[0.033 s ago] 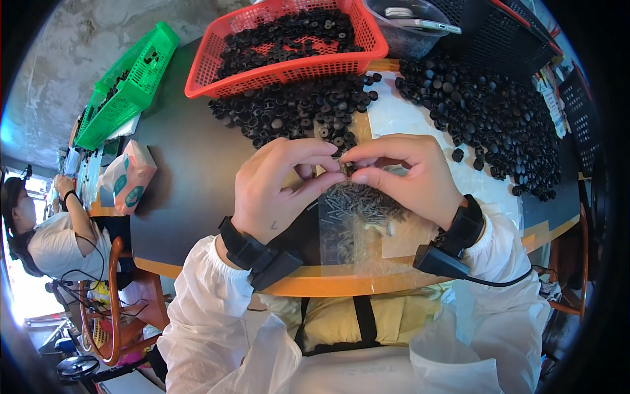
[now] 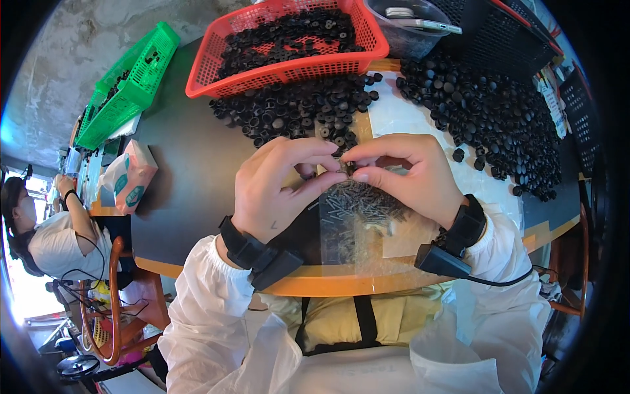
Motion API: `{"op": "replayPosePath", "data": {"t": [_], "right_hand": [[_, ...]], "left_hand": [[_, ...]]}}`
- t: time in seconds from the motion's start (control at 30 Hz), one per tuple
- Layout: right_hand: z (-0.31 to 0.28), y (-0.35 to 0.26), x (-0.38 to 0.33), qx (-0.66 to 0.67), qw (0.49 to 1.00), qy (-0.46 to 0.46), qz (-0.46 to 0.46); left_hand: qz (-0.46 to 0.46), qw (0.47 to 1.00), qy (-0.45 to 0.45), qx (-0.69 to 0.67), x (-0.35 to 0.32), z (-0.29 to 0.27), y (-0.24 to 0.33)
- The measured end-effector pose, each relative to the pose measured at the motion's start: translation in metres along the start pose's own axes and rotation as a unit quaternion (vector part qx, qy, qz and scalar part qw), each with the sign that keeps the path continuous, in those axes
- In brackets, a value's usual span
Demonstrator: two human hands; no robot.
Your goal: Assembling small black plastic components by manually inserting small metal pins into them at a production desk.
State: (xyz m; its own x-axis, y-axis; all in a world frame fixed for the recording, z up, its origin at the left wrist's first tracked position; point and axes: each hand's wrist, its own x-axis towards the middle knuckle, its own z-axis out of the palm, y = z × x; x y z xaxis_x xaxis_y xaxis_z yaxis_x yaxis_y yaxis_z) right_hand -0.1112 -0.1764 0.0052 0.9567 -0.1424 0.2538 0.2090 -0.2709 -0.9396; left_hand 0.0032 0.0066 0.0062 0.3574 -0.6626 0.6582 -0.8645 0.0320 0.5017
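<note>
My left hand [image 2: 275, 184] and my right hand [image 2: 410, 172] meet fingertip to fingertip above the middle of the table, both closed in a pinch. Between them shows a small dark piece [image 2: 350, 168], mostly covered by the fingers and too small to name. Just below the fingertips lies a pile of thin grey screws or pins [image 2: 357, 205] on clear plastic. Beyond my hands, round black parts with centre holes [image 2: 289, 108] spread over the table. Smooth black caps [image 2: 499, 125] form a large heap on white sheets to the right.
A red basket [image 2: 289, 71] of black parts stands at the back, beside a clear tub [image 2: 410, 43] with a phone across it. Black crates [image 2: 502, 39] fill the back right. At left are a green basket [image 2: 141, 79], a tissue pack [image 2: 134, 177] and a seated person [image 2: 62, 230].
</note>
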Motion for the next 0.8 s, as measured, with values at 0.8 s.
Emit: {"op": "replayPosePath", "data": {"t": [0.8], "right_hand": [[-0.007,0.010,0.009,0.175,0.982,0.032,0.069]], "left_hand": [[-0.084,0.956,-0.220,0.178,0.009,-0.058,-0.040]]}}
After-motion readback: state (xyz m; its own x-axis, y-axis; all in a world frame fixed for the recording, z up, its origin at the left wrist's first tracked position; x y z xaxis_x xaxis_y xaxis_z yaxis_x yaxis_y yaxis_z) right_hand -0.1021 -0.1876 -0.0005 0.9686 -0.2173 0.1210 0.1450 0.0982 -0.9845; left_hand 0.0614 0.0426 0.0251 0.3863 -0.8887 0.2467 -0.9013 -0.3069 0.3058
